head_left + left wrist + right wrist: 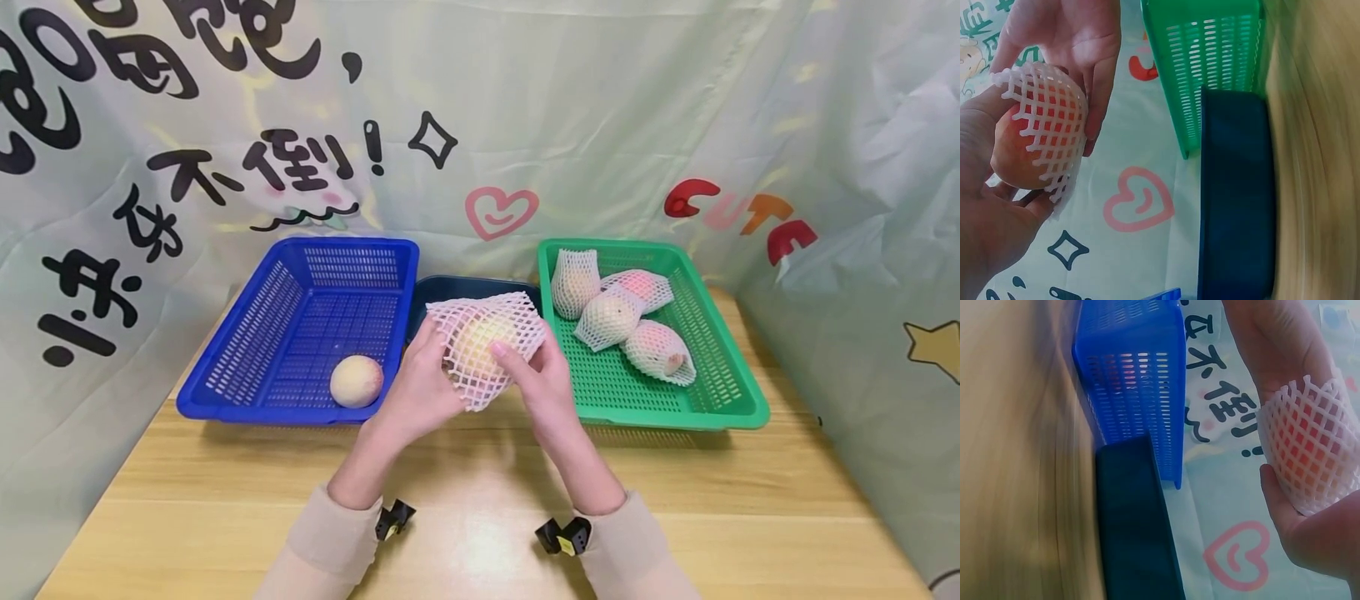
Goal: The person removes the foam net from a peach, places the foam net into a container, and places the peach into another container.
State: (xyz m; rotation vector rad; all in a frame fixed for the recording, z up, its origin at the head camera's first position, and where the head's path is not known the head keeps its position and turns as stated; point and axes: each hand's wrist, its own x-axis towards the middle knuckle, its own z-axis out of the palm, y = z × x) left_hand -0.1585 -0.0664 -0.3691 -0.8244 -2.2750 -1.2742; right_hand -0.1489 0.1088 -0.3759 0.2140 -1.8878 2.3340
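Over the table's middle, both hands hold a peach (1013,156) partly inside a white foam net (483,387). My left hand (423,383) grips the net's open edge and the peach from the left; the left wrist view shows bare peach skin on that side. My right hand (551,383) holds the netted peach from the right, its thumb pressed on the front and its other fingers mostly hidden behind. One bare peach (356,382) lies in the near right corner of the blue basket (273,412). Several netted peaches (609,317) lie in the green basket (675,417).
A dark blue tray (442,289) stands between the two baskets, partly hidden behind the hands. The wooden table (480,517) runs up to a printed cloth backdrop (615,125). Small black devices (566,536) sit at both sleeve cuffs.
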